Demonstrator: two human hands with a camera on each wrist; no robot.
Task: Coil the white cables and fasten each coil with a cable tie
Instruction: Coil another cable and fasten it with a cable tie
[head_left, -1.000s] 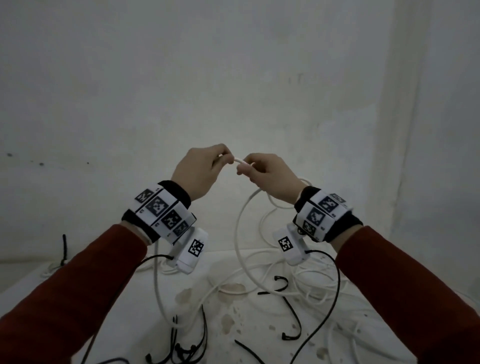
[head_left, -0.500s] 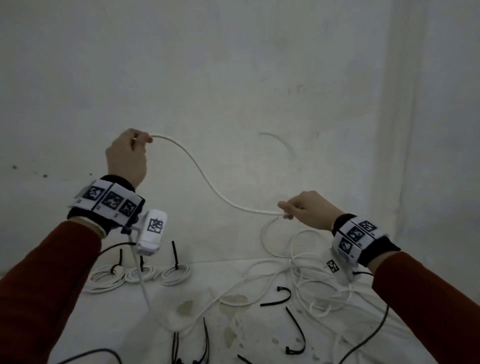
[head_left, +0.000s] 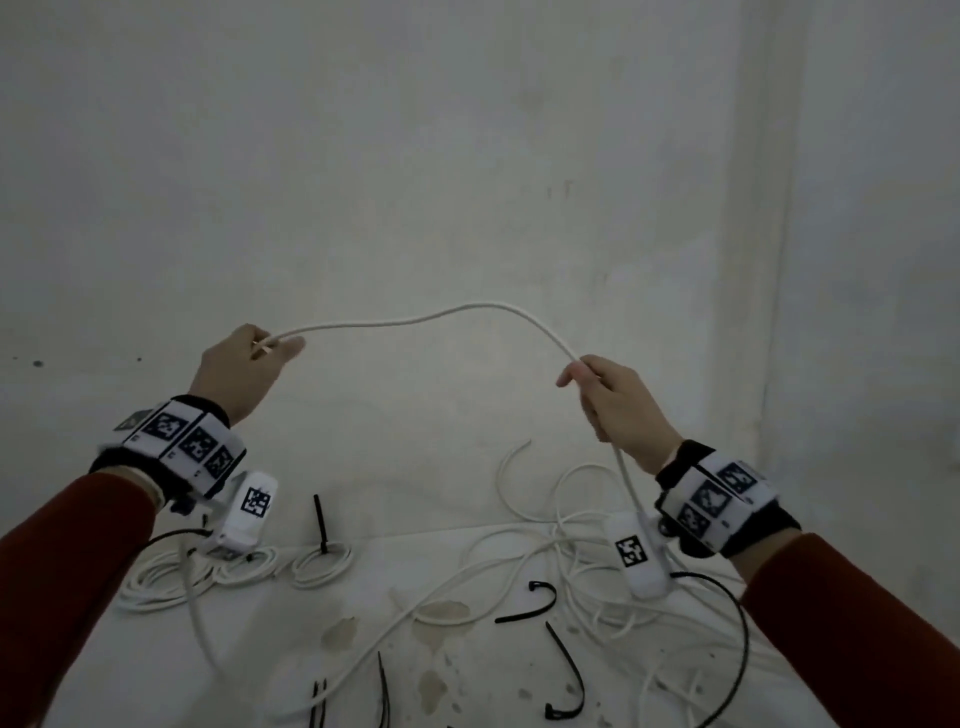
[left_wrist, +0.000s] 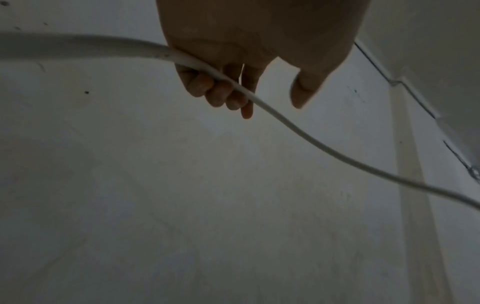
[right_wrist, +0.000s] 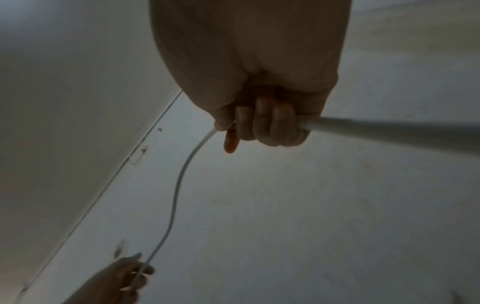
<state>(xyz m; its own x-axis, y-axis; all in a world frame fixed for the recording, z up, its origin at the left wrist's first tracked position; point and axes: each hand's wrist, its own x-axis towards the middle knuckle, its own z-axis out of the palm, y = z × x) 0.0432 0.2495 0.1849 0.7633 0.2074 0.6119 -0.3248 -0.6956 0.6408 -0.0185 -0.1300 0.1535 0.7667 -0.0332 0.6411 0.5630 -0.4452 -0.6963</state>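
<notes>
White wall (head_left: 467, 156), stained white table (head_left: 363, 639) — loose cables (head_left: 519, 551) strewn.

Both arms raised, hands well apart. Left hand (head_left: 244, 364) fingers curled, grips white cable (head_left: 441, 314). Right hand (head_left: 618, 410) fist closed round same cable.

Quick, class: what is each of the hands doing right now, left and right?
Left hand: fingers curled round the white cable, gripping it near its end.
Right hand: fingers curled round the same cable further along, holding it.
</notes>
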